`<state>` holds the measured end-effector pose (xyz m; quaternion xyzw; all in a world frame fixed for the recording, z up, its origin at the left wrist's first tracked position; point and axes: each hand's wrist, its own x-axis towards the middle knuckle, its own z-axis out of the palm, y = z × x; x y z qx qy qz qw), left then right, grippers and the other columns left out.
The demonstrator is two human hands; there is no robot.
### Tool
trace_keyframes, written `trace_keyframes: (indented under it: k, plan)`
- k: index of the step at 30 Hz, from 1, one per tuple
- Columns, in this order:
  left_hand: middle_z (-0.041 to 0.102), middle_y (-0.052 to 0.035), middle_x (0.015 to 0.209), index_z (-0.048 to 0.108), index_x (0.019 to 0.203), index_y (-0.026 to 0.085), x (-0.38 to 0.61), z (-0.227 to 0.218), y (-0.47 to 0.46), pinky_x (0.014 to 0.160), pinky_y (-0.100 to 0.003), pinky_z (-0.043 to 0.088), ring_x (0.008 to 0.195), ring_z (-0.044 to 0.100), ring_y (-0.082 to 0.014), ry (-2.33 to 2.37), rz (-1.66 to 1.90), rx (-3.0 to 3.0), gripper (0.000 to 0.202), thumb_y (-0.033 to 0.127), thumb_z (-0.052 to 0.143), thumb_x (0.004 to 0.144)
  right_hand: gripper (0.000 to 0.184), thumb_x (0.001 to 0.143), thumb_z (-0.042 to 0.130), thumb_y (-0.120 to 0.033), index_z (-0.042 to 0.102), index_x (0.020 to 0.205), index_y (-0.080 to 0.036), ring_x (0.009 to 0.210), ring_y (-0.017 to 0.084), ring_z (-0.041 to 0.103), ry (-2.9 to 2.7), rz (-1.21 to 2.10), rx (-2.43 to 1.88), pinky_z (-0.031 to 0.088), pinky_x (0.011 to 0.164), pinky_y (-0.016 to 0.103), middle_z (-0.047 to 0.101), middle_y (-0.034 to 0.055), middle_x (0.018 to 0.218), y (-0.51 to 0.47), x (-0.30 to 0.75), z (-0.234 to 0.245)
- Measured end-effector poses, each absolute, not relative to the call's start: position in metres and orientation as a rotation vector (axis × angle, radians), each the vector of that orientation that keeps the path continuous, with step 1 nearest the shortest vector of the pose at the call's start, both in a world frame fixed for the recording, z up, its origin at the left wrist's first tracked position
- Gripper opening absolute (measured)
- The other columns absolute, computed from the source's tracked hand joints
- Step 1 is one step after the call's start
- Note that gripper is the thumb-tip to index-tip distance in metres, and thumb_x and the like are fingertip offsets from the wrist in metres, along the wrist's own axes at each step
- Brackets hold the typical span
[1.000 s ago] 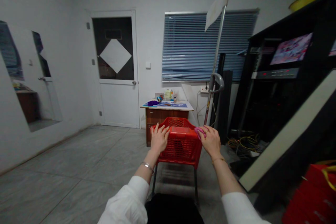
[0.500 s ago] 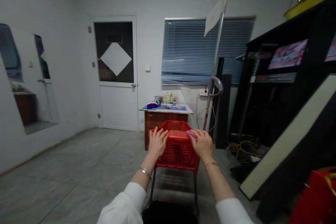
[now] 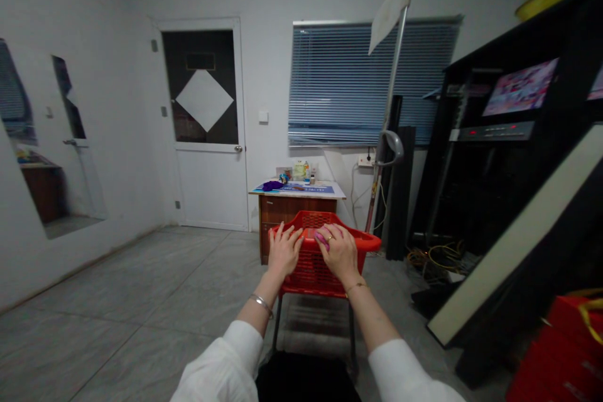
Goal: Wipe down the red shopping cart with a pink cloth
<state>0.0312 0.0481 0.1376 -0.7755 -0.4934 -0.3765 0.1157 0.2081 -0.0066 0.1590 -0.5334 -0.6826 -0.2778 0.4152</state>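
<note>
A red plastic shopping cart [image 3: 318, 273] on grey legs stands directly in front of me. My left hand [image 3: 284, 252] lies on the left part of its handle bar, the fingers stretched out and slightly apart. In my right hand [image 3: 340, 254] is a small pink-purple cloth or sponge [image 3: 322, 237], pressed on the handle near its middle. The fingers close over it, so most of it is hidden. To the right of that hand, the bare red handle end [image 3: 370, 243] shows.
Behind the cart stands a brown desk [image 3: 298, 206] with bottles and a purple cloth [image 3: 273, 186]. A pole with a sign [image 3: 389, 100] rises beside it. On the right are a black rack [image 3: 494, 182], a leaning pale board [image 3: 513, 242], loose cables and red boxes [image 3: 560, 352]. A white door [image 3: 211, 191] is at back left.
My right hand has slid left along the handle with the pink thing, from the right side toward the middle. My left hand has stayed at the same place on the handle.
</note>
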Motion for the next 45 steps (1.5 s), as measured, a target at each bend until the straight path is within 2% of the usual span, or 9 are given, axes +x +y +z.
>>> trace_keyframes:
  k: [4, 7, 12, 19, 24, 29, 34, 39, 45]
  plan:
    - [0.060, -0.0039, 0.141, 0.061, 0.133, 0.031, 0.030, 0.136, 0.049, 0.119, -0.065, 0.019, 0.146, 0.033, -0.0308, -1.432, -1.112, -2.295, 0.038, 0.039, 0.042, 0.101, 0.031, 0.096, 0.049, -0.039, 0.071, 0.111, -0.022, 0.112, 0.024, 0.053, -1.564, -0.708, -1.389, 0.039, 0.101, 0.039, 0.069, 0.0065, 0.119, -0.008, 0.266, 0.150]
    - [0.061, -0.0039, 0.140, 0.061, 0.133, 0.031, 0.033, 0.136, 0.048, 0.119, -0.066, 0.019, 0.146, 0.033, -0.0305, -1.423, -1.140, -2.282, 0.037, 0.038, 0.043, 0.101, 0.032, 0.096, 0.050, -0.039, 0.073, 0.106, -0.019, 0.116, 0.026, 0.051, -1.416, -0.740, -1.438, 0.037, 0.104, 0.043, 0.069, 0.0092, 0.120, -0.008, 0.295, 0.140]
    - [0.062, -0.0051, 0.139, 0.061, 0.133, 0.032, 0.037, 0.135, 0.047, 0.118, -0.067, 0.020, 0.144, 0.036, -0.0312, -1.418, -1.155, -2.247, 0.036, 0.036, 0.046, 0.100, 0.032, 0.096, 0.050, -0.039, 0.074, 0.104, -0.018, 0.111, 0.026, 0.053, -1.229, -0.754, -1.442, 0.039, 0.102, 0.042, 0.071, 0.0099, 0.114, -0.005, 0.264, 0.135]
    - [0.060, -0.0049, 0.140, 0.060, 0.134, 0.032, 0.033, 0.135, 0.050, 0.119, -0.065, 0.021, 0.144, 0.036, -0.0312, -1.400, -1.117, -2.256, 0.038, 0.039, 0.043, 0.101, 0.031, 0.095, 0.053, -0.041, 0.069, 0.118, -0.027, 0.114, 0.025, 0.051, -1.592, -0.754, -1.353, 0.036, 0.100, 0.039, 0.069, 0.0054, 0.119, -0.004, 0.197, 0.154]
    - [0.060, -0.0044, 0.141, 0.060, 0.134, 0.032, 0.028, 0.137, 0.051, 0.118, -0.063, 0.023, 0.143, 0.036, -0.0307, -1.406, -1.087, -2.278, 0.039, 0.041, 0.042, 0.101, 0.031, 0.095, 0.051, -0.042, 0.071, 0.111, -0.025, 0.111, 0.024, 0.052, -1.572, -0.747, -1.444, 0.036, 0.098, 0.039, 0.068, 0.0057, 0.119, -0.008, 0.251, 0.152]
    - [0.061, -0.0043, 0.140, 0.060, 0.134, 0.032, 0.032, 0.136, 0.049, 0.119, -0.065, 0.020, 0.144, 0.035, -0.0308, -1.420, -1.119, -2.266, 0.038, 0.038, 0.042, 0.101, 0.036, 0.095, 0.049, -0.043, 0.074, 0.104, -0.019, 0.108, 0.024, 0.054, -1.382, -0.729, -1.493, 0.039, 0.098, 0.038, 0.069, 0.0102, 0.114, -0.007, 0.307, 0.141]
    - [0.062, -0.0043, 0.139, 0.060, 0.134, 0.032, 0.038, 0.134, 0.045, 0.119, -0.066, 0.018, 0.144, 0.034, -0.0312, -1.404, -1.144, -2.260, 0.038, 0.038, 0.042, 0.101, 0.031, 0.096, 0.049, -0.039, 0.074, 0.101, -0.020, 0.102, 0.023, 0.056, -1.333, -0.730, -1.459, 0.040, 0.095, 0.037, 0.070, 0.0090, 0.108, -0.003, 0.259, 0.142]
    - [0.061, -0.0037, 0.140, 0.059, 0.134, 0.034, 0.034, 0.135, 0.048, 0.119, -0.064, 0.021, 0.144, 0.035, -0.0300, -1.407, -1.103, -2.257, 0.038, 0.039, 0.042, 0.101, 0.027, 0.095, 0.053, -0.038, 0.071, 0.109, -0.024, 0.107, 0.023, 0.054, -1.619, -0.729, -1.356, 0.040, 0.095, 0.036, 0.069, 0.0067, 0.116, -0.004, 0.195, 0.156]
    - [0.058, -0.0032, 0.143, 0.058, 0.136, 0.034, 0.026, 0.135, 0.055, 0.119, -0.062, 0.023, 0.146, 0.032, -0.0296, -1.426, -1.048, -2.291, 0.039, 0.041, 0.040, 0.102, 0.030, 0.096, 0.051, -0.041, 0.070, 0.114, -0.027, 0.106, 0.021, 0.056, -1.673, -0.675, -1.433, 0.042, 0.094, 0.035, 0.069, 0.0042, 0.118, -0.006, 0.254, 0.159]
